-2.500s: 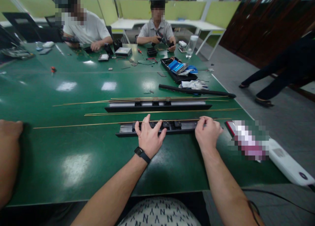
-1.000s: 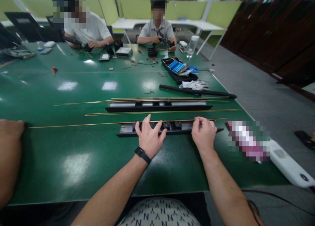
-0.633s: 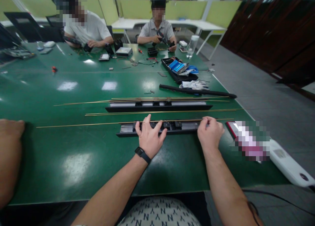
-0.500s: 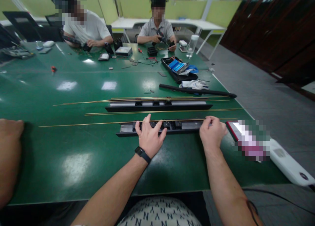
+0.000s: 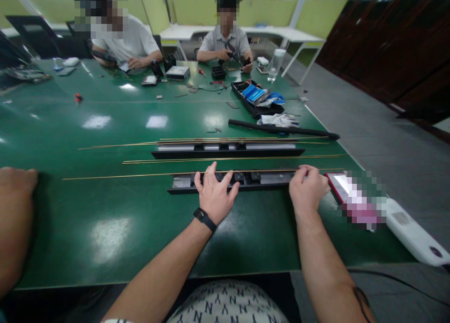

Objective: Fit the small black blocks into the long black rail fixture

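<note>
Nearest to me lies a black-edged metal channel with several small black blocks inside it. My left hand, fingers spread, rests over the channel and its blocks, covering part of both. A long thin brass-coloured rod runs along the channel's far edge, reaching well past its left end and passing under my left fingertips. At the channel's right end, my right hand is closed in a pinch on this rod. The exact grip point is hidden by the fingers.
Behind lie two more thin rods and a second channel with rods across it. A black bar, gloves and a black tray stand farther back. A phone lies at right. Another person's arm rests at left.
My right hand has moved slightly right, and the rod has slid right with it along the channel. My left hand stays in place over the channel.
</note>
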Action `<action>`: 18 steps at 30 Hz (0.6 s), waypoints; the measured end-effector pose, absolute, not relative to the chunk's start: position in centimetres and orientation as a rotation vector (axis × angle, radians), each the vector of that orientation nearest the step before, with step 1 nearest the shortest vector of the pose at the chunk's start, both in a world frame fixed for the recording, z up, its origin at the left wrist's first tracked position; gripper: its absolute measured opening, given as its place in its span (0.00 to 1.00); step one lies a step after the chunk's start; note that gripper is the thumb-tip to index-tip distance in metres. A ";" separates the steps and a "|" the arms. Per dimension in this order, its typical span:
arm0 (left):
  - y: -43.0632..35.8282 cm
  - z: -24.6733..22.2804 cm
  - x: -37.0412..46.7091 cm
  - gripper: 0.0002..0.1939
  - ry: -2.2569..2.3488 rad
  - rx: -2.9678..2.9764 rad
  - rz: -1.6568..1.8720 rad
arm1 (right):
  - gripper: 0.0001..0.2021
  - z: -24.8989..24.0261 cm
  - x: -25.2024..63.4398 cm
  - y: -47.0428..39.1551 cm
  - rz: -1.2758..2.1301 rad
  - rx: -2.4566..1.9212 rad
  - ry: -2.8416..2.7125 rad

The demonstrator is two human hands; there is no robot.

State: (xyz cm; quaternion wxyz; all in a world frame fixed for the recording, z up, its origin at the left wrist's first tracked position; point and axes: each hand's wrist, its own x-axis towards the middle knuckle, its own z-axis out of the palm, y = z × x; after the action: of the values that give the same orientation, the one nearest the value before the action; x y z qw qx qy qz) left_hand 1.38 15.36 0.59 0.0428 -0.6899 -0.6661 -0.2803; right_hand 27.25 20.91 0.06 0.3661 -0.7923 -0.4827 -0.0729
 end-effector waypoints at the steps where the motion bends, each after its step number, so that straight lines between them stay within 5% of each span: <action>1: 15.4 0.6 1.4 0.19 -2.038 -2.109 -0.857 | 0.18 0.0 27.3 20.9 -0.188 -2.035 -1.243; 18: 15.3 0.7 1.4 0.19 -2.046 -2.107 -0.878 | 0.16 -0.1 24.0 20.0 -0.082 -1.753 -1.575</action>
State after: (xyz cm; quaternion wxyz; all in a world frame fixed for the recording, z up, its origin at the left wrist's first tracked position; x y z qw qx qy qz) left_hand 1.44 15.29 0.69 0.0381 -0.6868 -0.6669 -0.2864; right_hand 23.96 19.97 -0.05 0.3816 -0.6872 -0.6174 -0.0323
